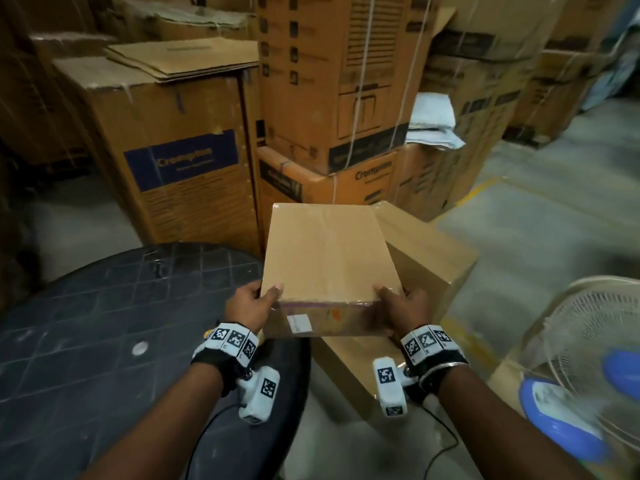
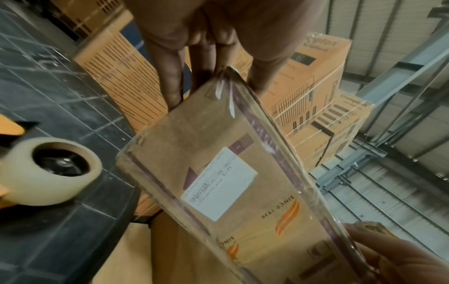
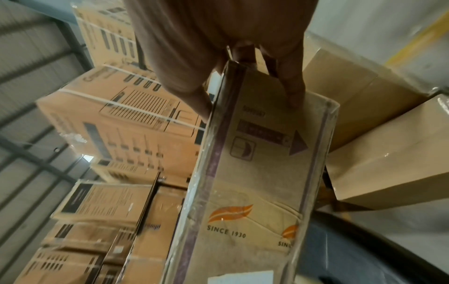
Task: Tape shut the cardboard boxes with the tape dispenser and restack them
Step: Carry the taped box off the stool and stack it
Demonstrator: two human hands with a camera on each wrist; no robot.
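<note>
Cardboard box [image 1: 329, 258], taped along its edges, is held level above a larger plain carton [image 1: 426, 258], long axis running toward twelve o'clock. Its near face carries a white label [image 1: 298, 322], print unreadable. The tape dispenser [image 2: 46, 171] lies on the dark table [image 1: 86, 306] at nine o'clock, partly cut off. Left hand [image 1: 251, 301] and right hand [image 1: 401, 303] clamp its near corners, thumbs on top.
</note>
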